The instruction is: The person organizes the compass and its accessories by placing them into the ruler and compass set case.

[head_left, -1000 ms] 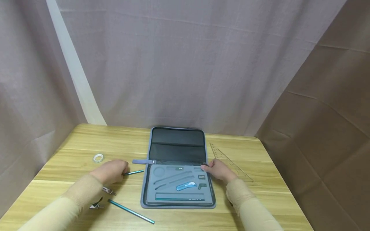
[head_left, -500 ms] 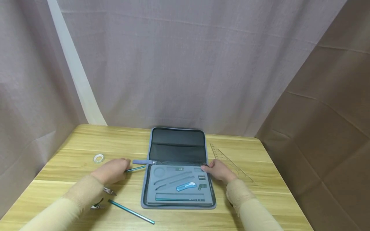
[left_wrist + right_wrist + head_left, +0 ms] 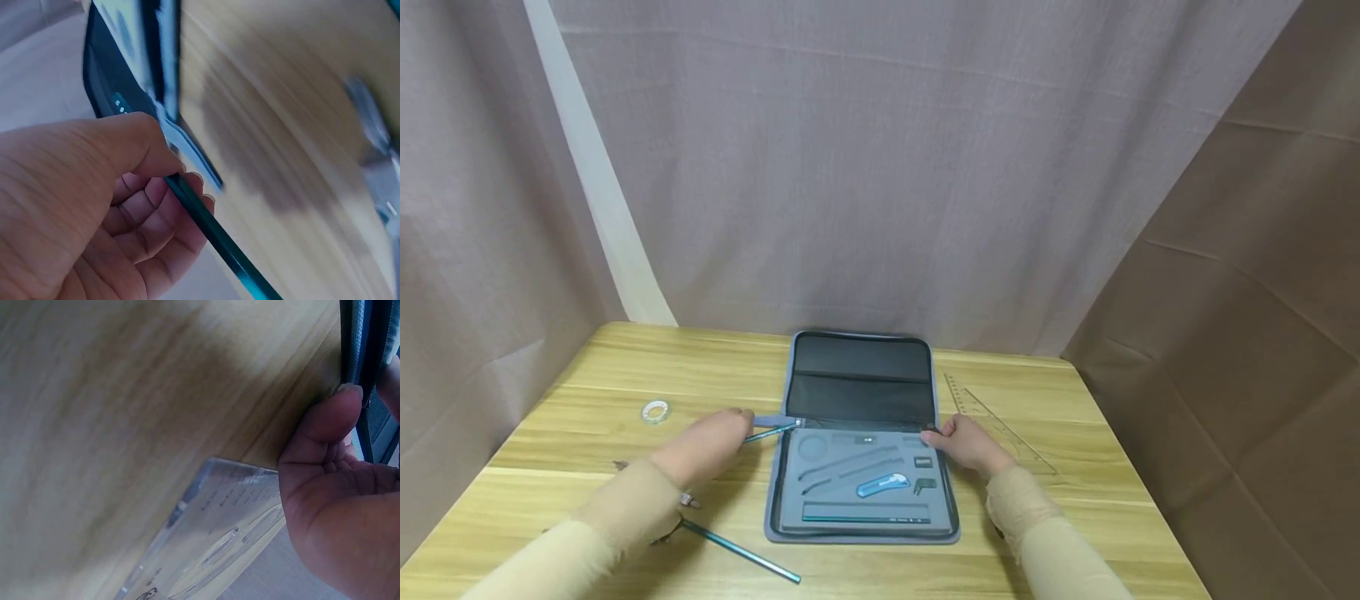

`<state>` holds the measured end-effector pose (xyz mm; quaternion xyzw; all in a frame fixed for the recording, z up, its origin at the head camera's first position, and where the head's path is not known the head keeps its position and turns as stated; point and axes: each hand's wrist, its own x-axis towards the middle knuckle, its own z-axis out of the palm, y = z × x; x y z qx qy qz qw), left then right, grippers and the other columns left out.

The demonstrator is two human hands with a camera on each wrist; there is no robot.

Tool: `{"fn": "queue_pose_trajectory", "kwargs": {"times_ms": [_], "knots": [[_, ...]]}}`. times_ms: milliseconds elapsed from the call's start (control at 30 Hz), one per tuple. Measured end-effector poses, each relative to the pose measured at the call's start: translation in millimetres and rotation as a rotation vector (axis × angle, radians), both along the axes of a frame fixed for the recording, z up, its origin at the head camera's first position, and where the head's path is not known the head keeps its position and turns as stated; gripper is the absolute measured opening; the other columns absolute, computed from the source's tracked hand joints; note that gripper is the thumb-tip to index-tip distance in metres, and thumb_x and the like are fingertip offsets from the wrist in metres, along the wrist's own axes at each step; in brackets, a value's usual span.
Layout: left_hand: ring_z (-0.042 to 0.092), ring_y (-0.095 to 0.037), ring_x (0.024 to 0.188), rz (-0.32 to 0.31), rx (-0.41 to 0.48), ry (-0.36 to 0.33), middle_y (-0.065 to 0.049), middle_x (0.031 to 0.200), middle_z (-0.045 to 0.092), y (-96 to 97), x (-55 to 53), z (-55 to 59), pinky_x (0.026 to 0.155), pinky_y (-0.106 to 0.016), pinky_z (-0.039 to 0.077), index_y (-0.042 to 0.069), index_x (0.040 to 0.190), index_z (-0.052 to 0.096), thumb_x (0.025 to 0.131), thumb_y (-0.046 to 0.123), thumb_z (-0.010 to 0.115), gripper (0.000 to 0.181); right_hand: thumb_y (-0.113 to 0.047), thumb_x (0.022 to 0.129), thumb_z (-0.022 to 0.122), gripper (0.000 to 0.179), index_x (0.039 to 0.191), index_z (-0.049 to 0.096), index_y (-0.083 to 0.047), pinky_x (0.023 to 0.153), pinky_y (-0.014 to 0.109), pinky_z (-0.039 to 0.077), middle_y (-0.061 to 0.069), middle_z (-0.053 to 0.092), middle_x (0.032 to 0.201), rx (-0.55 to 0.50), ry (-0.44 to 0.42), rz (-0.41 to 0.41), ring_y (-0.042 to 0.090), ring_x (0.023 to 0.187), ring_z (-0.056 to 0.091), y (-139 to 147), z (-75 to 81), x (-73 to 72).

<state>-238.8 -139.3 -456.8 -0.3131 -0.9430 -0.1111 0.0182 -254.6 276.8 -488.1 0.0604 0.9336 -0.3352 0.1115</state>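
Between the thumb and fingers of my left hand (image 3: 711, 446) is a teal pencil (image 3: 219, 240), pinched near its middle. In the head view its far end reaches over the strap and left edge of an open zip case (image 3: 861, 538). My right hand (image 3: 967, 443) grips the case's right edge near the fold, its thumb over the grey foam tray (image 3: 793, 512). The tray's slots hold a blue utility knife (image 3: 883, 485), a pencil sharpener (image 3: 922, 462), a small dark fitting (image 3: 925, 484) and another teal pencil (image 3: 865, 519). A round recess and long slots show bare foam.
A teal pencil (image 3: 741, 551) lies on the table (image 3: 722, 367) in front of the left sleeve, which partly hides metal pieces (image 3: 688, 500). A clear tape roll (image 3: 655, 412) sits at the left. A transparent set square (image 3: 1000, 425) lies right of the case.
My left hand has moved right and slightly away from me, bringing the held pencil to the case's left edge. The right hand has stayed on the case.
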Motion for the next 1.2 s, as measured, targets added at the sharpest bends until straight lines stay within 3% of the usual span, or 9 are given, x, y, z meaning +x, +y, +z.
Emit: {"fn": "queue_pose_trajectory", "kwargs": {"times_ms": [167, 300, 567, 700, 867, 1200], "knots": [[0.06, -0.023, 0.069, -0.066, 0.022, 0.033, -0.008, 0.074, 0.058, 21.9, 10.1, 4.5, 0.06, -0.037, 0.054, 0.0, 0.087, 0.057, 0.085, -0.007, 0.057, 0.008, -0.046, 0.085, 0.07, 0.044, 0.087, 0.053, -0.006, 0.048, 0.029, 0.037, 0.007, 0.051, 0.077, 0.012, 0.001, -0.014, 0.018, 0.06, 0.044, -0.5, -1.6, -0.9], [0.064, -0.027, 0.076, -0.083, 0.003, 0.051, -0.011, 0.08, 0.062, 38.3, 17.7, 3.7, 0.066, -0.04, 0.056, -0.002, 0.095, 0.059, 0.082, -0.006, 0.06, 0.014, -0.049, 0.084, 0.07, 0.046, 0.086, 0.053, -0.007, 0.048, 0.029, 0.037, 0.007, 0.051, 0.077, 0.017, -0.001, -0.024, 0.018, 0.06, 0.044, -0.3, -3.6, -2.3], [0.063, -0.022, 0.076, -0.146, -0.058, 0.081, -0.006, 0.083, 0.06, 64.6, 38.9, 3.8, 0.063, -0.034, 0.055, 0.005, 0.094, 0.06, 0.071, -0.003, 0.074, 0.028, -0.05, 0.084, 0.07, 0.047, 0.087, 0.053, -0.006, 0.05, 0.03, 0.038, 0.007, 0.05, 0.077, 0.015, -0.002, -0.018, 0.019, 0.062, 0.044, 0.3, -3.2, -3.1], [0.061, -0.016, 0.074, -0.205, -0.028, 0.077, -0.002, 0.081, 0.059, 75.7, 47.4, 1.3, 0.061, -0.029, 0.054, 0.007, 0.093, 0.062, 0.076, -0.004, 0.068, 0.021, -0.051, 0.084, 0.07, 0.048, 0.088, 0.053, -0.006, 0.049, 0.03, 0.037, 0.007, 0.05, 0.077, 0.021, -0.007, -0.016, 0.019, 0.061, 0.044, 0.5, -3.3, -2.2], [0.058, -0.01, 0.073, -0.275, 0.01, 0.065, 0.002, 0.08, 0.058, 85.6, 52.7, -4.4, 0.06, -0.025, 0.052, 0.011, 0.088, 0.063, 0.077, -0.005, 0.064, 0.019, -0.051, 0.084, 0.069, 0.048, 0.089, 0.053, -0.006, 0.049, 0.03, 0.037, 0.007, 0.051, 0.078, 0.022, -0.014, -0.019, 0.019, 0.062, 0.044, -0.4, -1.2, -1.3], [0.056, -0.005, 0.082, -0.358, 0.011, 0.066, 0.007, 0.088, 0.06, 102.2, 62.6, -10.0, 0.072, -0.018, 0.05, 0.014, 0.092, 0.066, 0.075, -0.002, 0.071, 0.024, -0.05, 0.084, 0.07, 0.047, 0.089, 0.053, -0.006, 0.05, 0.03, 0.038, 0.007, 0.05, 0.078, 0.023, -0.007, -0.023, 0.02, 0.063, 0.045, -0.3, -1.8, -1.1]]}}
